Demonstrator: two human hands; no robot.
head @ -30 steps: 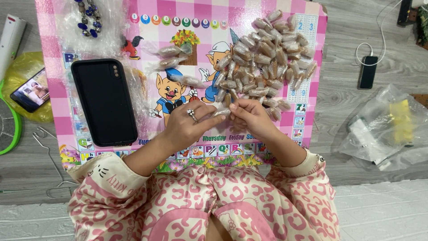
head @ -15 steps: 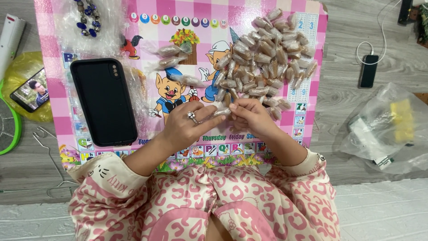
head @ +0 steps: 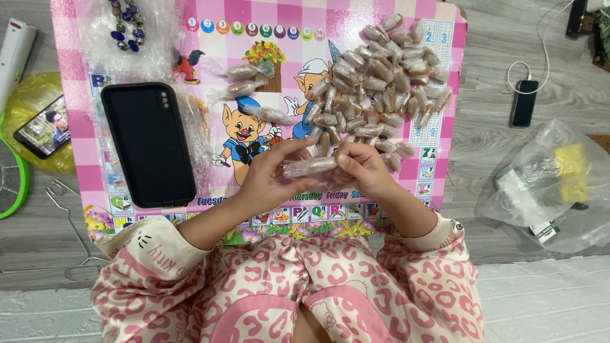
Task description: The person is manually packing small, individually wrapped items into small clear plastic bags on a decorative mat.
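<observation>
Head view, the only one I have: the left hand (head: 267,181) and right hand (head: 365,170) meet over the near middle of the pink checked cartoon lap board (head: 445,136), fingers of both closed in a pinch on the ends of one small brown piece in a clear plastic wrapper (head: 310,167), held level just above the board. Toward the board's far right corner lies a heap of similar wrapped brown pieces (head: 375,82); three loose ones (head: 244,79) sit near the far middle. A black-cased phone (head: 149,145) lies face down by the left edge, a clear bag of blue beads (head: 127,28) at the far left corner. Risk, in my judgement: the wrapper looks slick, so a loose pinch could drop the piece, and a forearm could scatter the heap. Off the board, a crumpled clear bag with yellow and white contents (head: 553,184) lies on the floor to the right, a yellow bag (head: 25,101) to the left.
</observation>
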